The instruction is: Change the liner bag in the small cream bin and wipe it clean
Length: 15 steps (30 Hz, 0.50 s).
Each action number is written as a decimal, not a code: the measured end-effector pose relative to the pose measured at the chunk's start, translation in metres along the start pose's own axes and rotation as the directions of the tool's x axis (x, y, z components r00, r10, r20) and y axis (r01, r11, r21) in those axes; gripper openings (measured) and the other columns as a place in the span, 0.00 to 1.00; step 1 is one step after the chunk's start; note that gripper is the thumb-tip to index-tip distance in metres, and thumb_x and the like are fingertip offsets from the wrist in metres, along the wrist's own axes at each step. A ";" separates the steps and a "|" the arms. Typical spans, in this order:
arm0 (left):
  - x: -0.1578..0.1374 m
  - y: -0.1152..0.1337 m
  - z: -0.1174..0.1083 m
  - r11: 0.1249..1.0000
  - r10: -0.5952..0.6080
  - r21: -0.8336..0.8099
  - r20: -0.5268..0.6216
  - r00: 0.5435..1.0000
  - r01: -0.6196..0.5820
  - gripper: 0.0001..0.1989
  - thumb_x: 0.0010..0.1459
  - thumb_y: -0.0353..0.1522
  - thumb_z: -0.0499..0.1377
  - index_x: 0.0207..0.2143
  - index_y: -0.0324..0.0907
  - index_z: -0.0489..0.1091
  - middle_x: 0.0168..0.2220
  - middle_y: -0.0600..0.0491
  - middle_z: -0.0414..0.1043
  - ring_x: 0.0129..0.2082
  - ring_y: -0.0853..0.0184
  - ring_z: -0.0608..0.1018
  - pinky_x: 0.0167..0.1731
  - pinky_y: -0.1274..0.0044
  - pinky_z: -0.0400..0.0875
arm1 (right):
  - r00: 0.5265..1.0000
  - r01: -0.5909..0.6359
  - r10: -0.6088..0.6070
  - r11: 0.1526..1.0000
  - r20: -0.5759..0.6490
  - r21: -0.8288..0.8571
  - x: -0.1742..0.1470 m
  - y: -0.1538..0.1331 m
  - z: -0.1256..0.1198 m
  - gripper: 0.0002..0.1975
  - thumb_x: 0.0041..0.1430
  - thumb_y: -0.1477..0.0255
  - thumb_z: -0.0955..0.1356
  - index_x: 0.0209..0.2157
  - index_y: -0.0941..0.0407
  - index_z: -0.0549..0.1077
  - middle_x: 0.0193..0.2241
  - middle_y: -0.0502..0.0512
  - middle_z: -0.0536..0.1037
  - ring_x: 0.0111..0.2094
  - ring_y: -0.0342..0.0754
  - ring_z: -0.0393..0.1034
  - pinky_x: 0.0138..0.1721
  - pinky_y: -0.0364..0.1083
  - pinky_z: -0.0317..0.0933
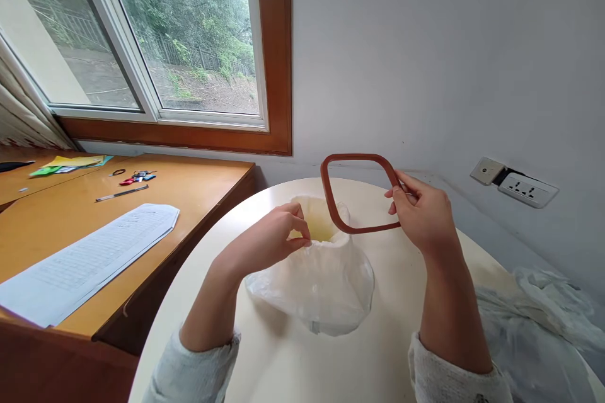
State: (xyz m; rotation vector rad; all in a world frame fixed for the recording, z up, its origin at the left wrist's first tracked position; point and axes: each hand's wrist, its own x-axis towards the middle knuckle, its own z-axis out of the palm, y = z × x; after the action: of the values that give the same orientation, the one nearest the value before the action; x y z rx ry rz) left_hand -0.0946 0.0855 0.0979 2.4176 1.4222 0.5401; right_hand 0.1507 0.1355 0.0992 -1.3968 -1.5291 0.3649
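Observation:
A small bin lined with a white plastic bag (326, 293) stands on the round table (378, 365), its yellowish inside (320, 223) showing at the top. The bag is folded over the rim and hangs loosely around the outside. At the left of that rim my left hand (276, 233) pinches the bag's edge between thumb and fingers. My right hand (423, 208) grips the right side of a brown rounded-square ring (331, 201). The ring is tilted up above the right of the bin's opening, apart from my left hand.
More clear plastic bags (534, 327) lie at the table's right. On the wooden desk (208, 179) to the left are sheets of paper (94, 264), a pen (121, 193), keys (139, 178) and coloured papers (70, 164). Wall sockets (527, 189) sit on the right.

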 end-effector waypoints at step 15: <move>0.018 0.040 0.039 0.975 0.094 0.205 -0.034 0.995 -0.085 0.16 0.61 0.38 0.49 0.50 0.47 0.66 0.38 0.50 0.66 0.41 0.63 0.68 0.42 0.70 0.63 | 0.997 -0.012 0.015 0.999 -0.077 0.030 0.001 0.004 -0.008 0.22 0.53 0.71 0.60 0.50 0.56 0.69 0.24 0.51 0.74 0.24 0.43 0.66 0.22 0.41 0.58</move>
State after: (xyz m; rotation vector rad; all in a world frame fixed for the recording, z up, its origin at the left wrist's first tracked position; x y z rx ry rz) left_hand -0.0379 0.0800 0.0832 2.6563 1.4564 0.4916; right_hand 0.1596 0.1350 0.1003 -1.3832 -1.4466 0.3365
